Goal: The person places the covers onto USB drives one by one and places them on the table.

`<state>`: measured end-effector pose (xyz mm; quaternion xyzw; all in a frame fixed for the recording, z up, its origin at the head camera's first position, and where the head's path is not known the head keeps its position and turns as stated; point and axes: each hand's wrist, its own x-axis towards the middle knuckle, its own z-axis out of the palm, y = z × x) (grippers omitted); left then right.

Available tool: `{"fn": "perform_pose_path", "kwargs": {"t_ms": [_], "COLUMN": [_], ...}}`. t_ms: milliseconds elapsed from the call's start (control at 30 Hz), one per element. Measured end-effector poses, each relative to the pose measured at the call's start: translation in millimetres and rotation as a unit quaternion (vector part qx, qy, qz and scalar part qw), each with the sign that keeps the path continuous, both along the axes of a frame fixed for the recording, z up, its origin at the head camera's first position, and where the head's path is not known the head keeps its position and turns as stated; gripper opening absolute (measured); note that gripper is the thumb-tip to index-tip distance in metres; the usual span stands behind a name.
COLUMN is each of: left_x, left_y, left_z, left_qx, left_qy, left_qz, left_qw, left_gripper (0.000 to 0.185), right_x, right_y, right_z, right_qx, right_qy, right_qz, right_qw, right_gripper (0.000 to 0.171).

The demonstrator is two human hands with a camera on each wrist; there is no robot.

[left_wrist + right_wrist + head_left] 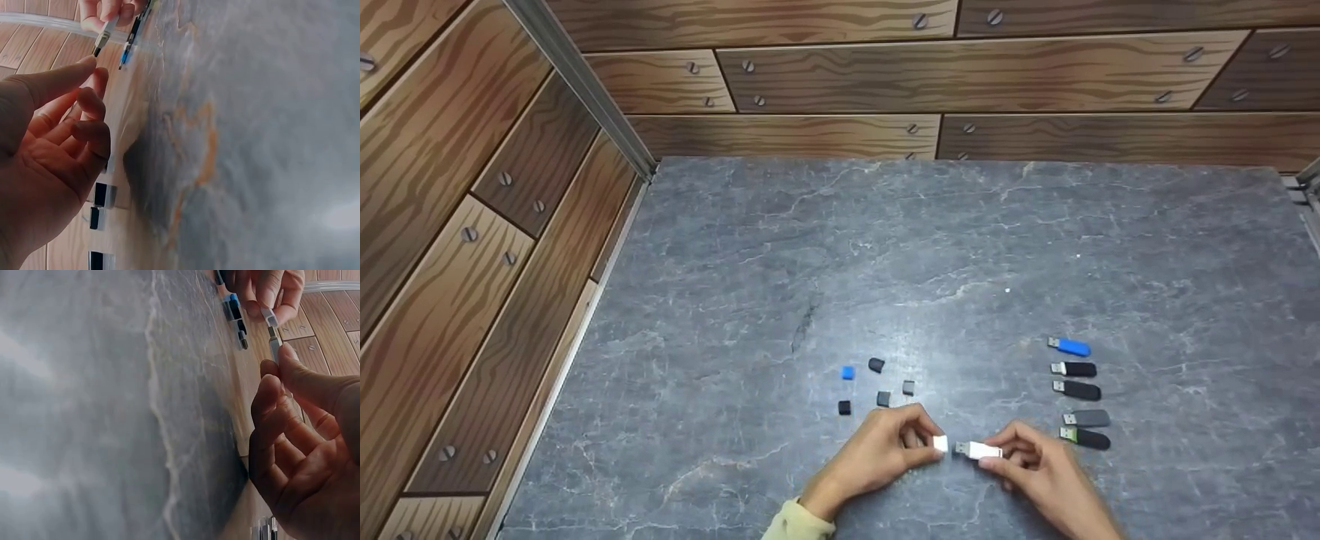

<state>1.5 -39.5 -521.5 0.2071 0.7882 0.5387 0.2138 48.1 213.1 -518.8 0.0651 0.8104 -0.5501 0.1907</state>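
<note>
Between thumb and fingertips, my left hand (885,444) pinches a small white cap (940,444). My right hand (1039,465) holds a white USB stick (982,451) by its body, the metal plug pointing left at the cap. In the head view a narrow gap separates plug and cap. The right wrist view shows the white cap (270,317) just above the metal plug of the USB stick (274,349). From the left wrist, the left hand (62,129) hides the cap, while the USB stick (103,38) shows beyond its fingertips.
Left of centre lie several loose caps, among them a blue cap (848,373) and a black cap (844,407). Several uncapped USB sticks form a column at the right, with a blue USB stick (1071,346) at the top. Wood-patterned walls (840,75) border the grey marbled table (720,300).
</note>
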Motion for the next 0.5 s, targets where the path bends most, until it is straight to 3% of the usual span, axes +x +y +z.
{"fn": "perform_pose_path", "kwargs": {"t_ms": [333, 500], "left_x": [0.3, 1.4], "left_y": [3.9, 6.4], "left_z": [0.1, 0.1], "left_qx": [0.002, -0.006], "left_qy": [-0.011, 0.006], "left_qz": [-0.020, -0.037], "left_qw": [0.9997, 0.9993], "left_gripper": [0.015, 0.015], "right_x": [0.5, 2.7], "right_y": [-3.4, -5.8], "right_z": [2.3, 2.4], "right_qx": [0.000, -0.004], "right_qy": [0.006, 0.015], "right_qz": [0.010, 0.018], "right_qw": [1.000, 1.000], "right_gripper": [0.026, 0.025]}}
